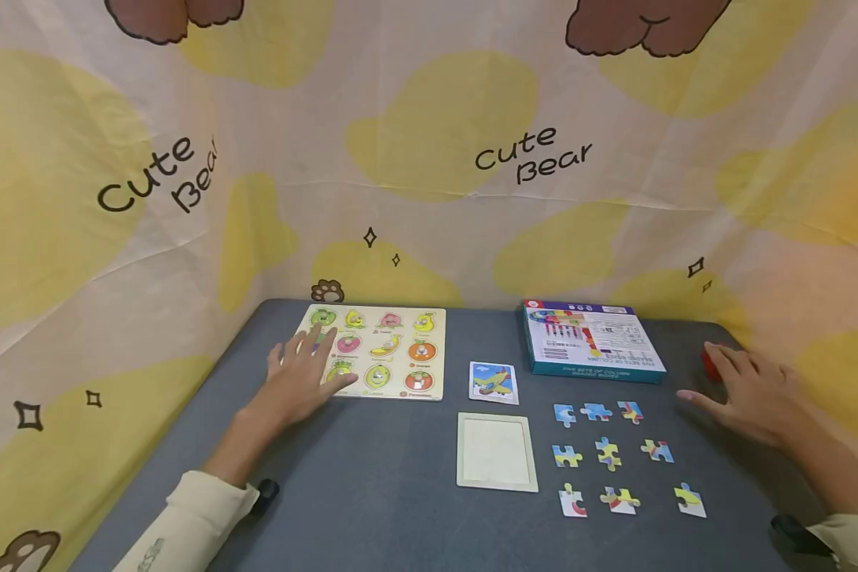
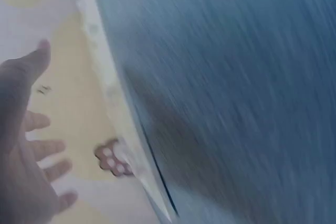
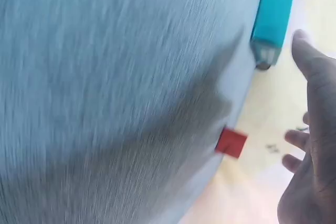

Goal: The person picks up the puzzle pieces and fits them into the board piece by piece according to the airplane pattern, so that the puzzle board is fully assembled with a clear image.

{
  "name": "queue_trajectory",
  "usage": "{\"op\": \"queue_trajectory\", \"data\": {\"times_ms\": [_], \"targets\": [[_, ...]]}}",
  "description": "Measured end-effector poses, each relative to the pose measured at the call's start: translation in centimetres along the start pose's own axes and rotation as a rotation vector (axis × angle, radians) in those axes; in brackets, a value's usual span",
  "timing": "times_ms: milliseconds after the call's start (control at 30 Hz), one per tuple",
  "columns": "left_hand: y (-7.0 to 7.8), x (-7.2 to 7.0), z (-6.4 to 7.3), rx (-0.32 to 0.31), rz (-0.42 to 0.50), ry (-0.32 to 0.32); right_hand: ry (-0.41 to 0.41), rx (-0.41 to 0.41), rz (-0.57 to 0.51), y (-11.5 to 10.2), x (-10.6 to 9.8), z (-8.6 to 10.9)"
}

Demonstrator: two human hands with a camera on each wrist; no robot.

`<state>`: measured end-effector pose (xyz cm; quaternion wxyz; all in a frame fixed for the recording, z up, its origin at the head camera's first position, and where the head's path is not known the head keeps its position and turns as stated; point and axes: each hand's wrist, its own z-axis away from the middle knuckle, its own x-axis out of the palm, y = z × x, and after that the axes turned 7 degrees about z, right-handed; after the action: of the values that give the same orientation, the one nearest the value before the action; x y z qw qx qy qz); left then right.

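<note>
My left hand [image 1: 302,380], fingers spread, is over the left side of a wooden fruit peg board [image 1: 382,361]. Whether it touches the board I cannot tell. At the far right my right hand [image 1: 754,397] holds nothing and is nearest to a red block [image 1: 711,364], partly hidden behind its fingers. The right wrist view shows that block [image 3: 231,142] apart from the hand. Between the hands lie a picture card [image 1: 493,383] of a yellow airplane, a pale square frame [image 1: 496,453] and several loose jigsaw pieces [image 1: 608,453] in three rows.
A flat teal-edged box [image 1: 593,342] lies at the back right of the dark grey table [image 1: 357,485]. Behind the table hangs a yellow-and-white bear-print cloth [image 1: 436,159], which also covers both sides. Both wrist views are motion-blurred.
</note>
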<state>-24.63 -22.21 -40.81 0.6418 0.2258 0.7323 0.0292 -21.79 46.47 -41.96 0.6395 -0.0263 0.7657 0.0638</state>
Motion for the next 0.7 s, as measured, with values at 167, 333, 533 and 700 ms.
{"op": "queue_trajectory", "data": {"times_ms": [167,333,533,700], "targets": [[3.1,1.1,0.0,0.160,0.127,0.056,0.003,-0.034,-0.080,-3.3,-0.7,-0.1],[6.9,2.5,0.2,0.241,0.241,-0.077,-0.020,-0.103,-0.125,-7.5,-1.5,-0.3],[10.9,3.9,0.3,0.251,0.321,-0.299,-0.105,-0.176,-0.233,-12.1,-1.7,-0.9],[13.3,5.1,0.4,0.252,0.323,-0.400,-0.156,-0.227,-0.305,-14.7,-1.6,-1.4]]}}
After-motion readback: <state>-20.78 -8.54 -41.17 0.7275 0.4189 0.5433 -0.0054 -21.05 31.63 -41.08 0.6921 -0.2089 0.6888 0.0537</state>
